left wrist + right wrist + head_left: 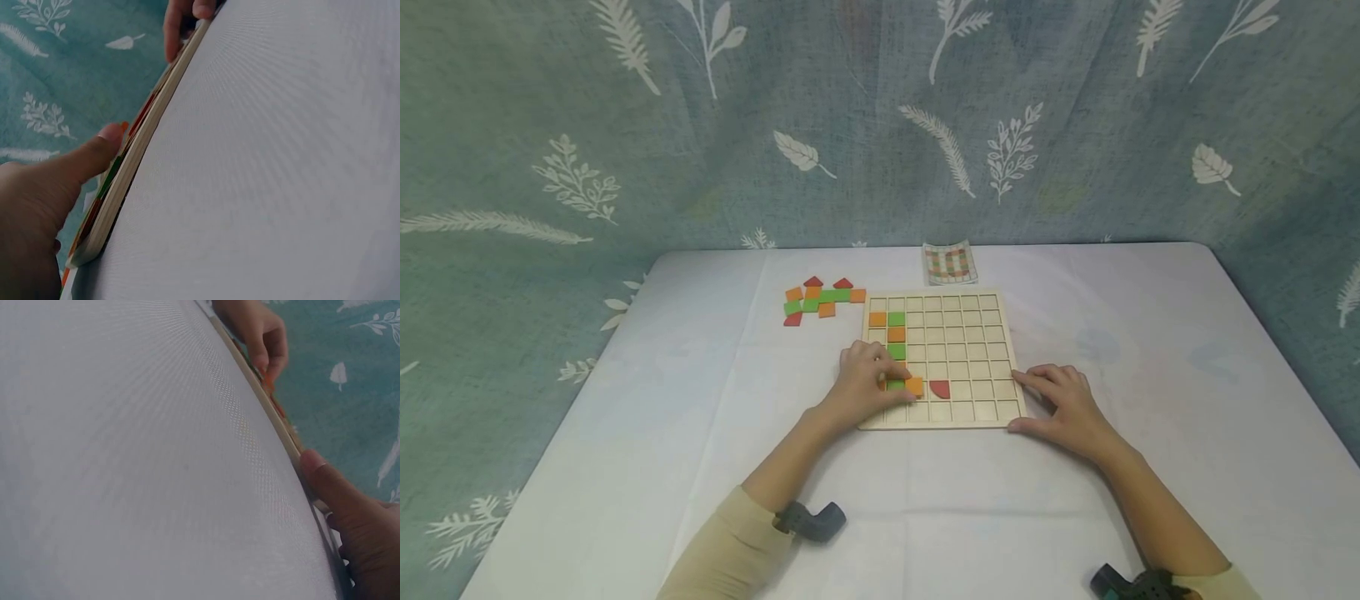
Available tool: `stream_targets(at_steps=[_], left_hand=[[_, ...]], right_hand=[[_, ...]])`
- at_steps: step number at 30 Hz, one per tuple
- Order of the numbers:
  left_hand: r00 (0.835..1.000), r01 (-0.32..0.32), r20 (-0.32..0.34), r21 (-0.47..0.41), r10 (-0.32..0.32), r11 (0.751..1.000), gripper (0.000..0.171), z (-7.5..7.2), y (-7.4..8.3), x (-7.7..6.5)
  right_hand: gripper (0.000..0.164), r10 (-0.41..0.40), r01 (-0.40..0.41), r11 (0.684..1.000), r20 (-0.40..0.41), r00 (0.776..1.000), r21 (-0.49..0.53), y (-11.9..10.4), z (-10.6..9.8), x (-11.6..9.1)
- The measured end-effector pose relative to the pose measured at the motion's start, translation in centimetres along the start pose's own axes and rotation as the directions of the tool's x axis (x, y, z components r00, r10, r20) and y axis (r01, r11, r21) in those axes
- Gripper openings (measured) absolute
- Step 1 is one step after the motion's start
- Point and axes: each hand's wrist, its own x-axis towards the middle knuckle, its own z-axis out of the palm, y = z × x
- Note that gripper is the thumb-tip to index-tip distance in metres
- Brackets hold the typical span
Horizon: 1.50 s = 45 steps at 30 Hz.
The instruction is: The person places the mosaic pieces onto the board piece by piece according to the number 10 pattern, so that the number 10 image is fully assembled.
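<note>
In the head view a pale wooden grid board [977,362] lies on the table. My left hand [867,379] reaches over its left side and pinches an orange square tile [913,387] between thumb and fingertips, close over the grid. Just right of that tile lies a red quarter-round tile [939,389]. A green tile [897,319] and an orange tile [897,334] sit in the second column, with more tiles below partly hidden by the left hand. My right hand [1063,410] touches the board's lower right corner, thumb at the front edge and forefinger at the right side.
Several loose green, orange and red tiles [826,296] lie beyond the board's upper left corner. A printed pattern card [950,263] with slightly curled edges lies behind the board. White cloth [970,508] covers the table, and a leaf-patterned curtain [865,125] hangs behind it.
</note>
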Motion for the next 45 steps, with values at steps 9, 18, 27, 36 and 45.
stream_targets(at_steps=[9,18,27,36,45], left_hand=[[0.999,-0.039,-0.003,0.038,0.039,0.999,0.030,0.2,0.4,-0.2],[1.000,0.003,0.012,0.006,-0.003,1.000,0.032,0.2,0.4,0.0],[0.997,0.081,0.024,-0.054,-0.079,0.995,0.037,-0.6,-0.4,0.3],[0.994,0.109,-0.014,-0.081,-0.110,0.991,0.036,-2.1,-2.6,0.8],[0.979,0.183,-0.081,-0.061,-0.188,0.981,0.041,-4.0,-4.5,1.5]], right_hand=[[0.070,0.018,-0.018,1.000,0.012,1.000,-0.003,-0.2,0.0,0.0],[0.070,0.020,-0.020,1.000,0.015,1.000,-0.003,0.0,0.1,0.0],[0.070,0.023,-0.023,1.000,0.011,1.000,-0.003,0.1,0.1,0.0],[0.070,0.022,-0.022,1.000,0.011,1.000,-0.005,0.0,0.1,0.0],[0.069,0.028,-0.028,1.000,0.013,1.000,-0.006,0.0,0.1,0.1]])
